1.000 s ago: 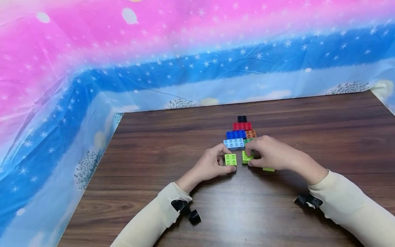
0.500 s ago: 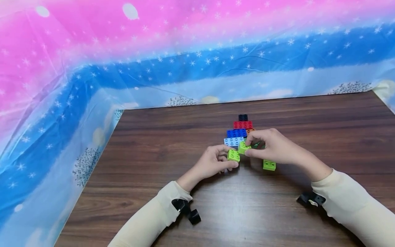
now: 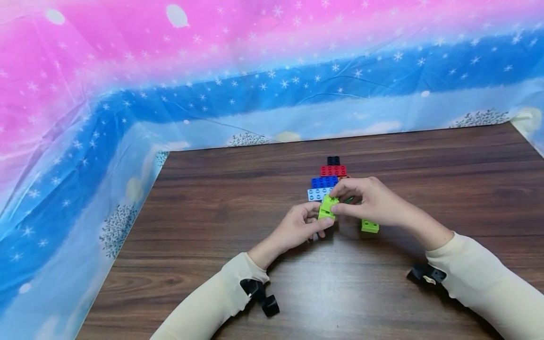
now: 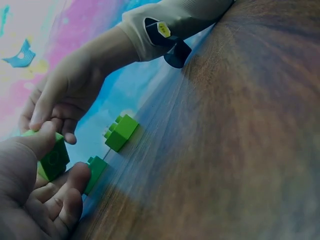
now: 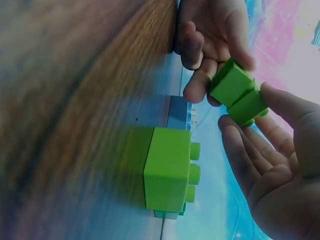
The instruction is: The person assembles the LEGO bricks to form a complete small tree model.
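Note:
My left hand (image 3: 293,231) pinches a lime green toy building brick (image 5: 230,86) between thumb and fingers, raised over the table. With thumb and fingertips my right hand (image 3: 374,203) grips a second lime green brick (image 5: 247,107). The two bricks meet between the hands, the right one farther from me in the head view; I cannot tell whether they are locked together. A third lime green brick (image 3: 370,227) rests on the table below my right hand, studs up in the right wrist view.
Beyond the hands lie a black brick (image 3: 333,160), a red brick (image 3: 333,170), a blue brick (image 3: 324,182) and a light blue brick (image 3: 316,194) in rows. My right hand partly covers an orange brick (image 3: 345,178). A patterned cloth (image 3: 255,108) hangs behind the wooden table (image 3: 212,198).
My right hand has lifted its lime green brick from the table and brought it left against the brick in my left hand. The left hand has tilted its brick and shifted slightly right.

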Demonstrator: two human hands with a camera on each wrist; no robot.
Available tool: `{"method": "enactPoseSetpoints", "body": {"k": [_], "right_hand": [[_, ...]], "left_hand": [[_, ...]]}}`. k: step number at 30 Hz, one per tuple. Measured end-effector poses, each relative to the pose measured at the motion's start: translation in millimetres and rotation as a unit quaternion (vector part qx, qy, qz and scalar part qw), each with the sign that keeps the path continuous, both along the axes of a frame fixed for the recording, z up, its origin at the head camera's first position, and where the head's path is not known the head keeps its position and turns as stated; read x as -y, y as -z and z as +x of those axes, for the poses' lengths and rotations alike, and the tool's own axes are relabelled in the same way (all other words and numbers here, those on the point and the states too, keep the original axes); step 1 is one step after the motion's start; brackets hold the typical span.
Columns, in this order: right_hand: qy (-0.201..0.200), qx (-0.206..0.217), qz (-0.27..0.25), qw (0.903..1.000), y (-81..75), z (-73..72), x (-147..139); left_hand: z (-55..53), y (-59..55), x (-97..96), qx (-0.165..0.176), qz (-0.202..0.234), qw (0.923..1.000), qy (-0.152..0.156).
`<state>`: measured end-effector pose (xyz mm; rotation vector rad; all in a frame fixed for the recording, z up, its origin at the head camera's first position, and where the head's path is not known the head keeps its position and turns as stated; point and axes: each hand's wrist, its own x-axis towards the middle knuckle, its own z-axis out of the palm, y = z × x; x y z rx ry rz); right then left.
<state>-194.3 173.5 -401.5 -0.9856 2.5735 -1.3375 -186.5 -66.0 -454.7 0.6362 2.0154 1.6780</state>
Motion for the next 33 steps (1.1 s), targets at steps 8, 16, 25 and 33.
{"method": "enactPoseSetpoints", "body": {"k": [8,16,25,33], "right_hand": [[-0.008,-0.007,-0.022,0.9997,-0.1,3.7,2.2],[-0.023,0.018,-0.041,0.9987,5.6,5.3,6.0],[-0.041,0.022,-0.063,0.997,17.1,5.1,7.2],[-0.022,-0.061,0.037,0.9972,-11.0,-2.3,-12.9]], "left_hand": [[-1.9,-0.5,0.7,-0.01,0.012,0.9999,0.007],[0.1,1.0,2.8,-0.001,0.012,0.9999,0.008],[3.1,3.4,5.0,-0.001,0.01,0.9999,0.008],[0.9,-1.5,1.8,0.035,0.05,0.9981,-0.008]]}}
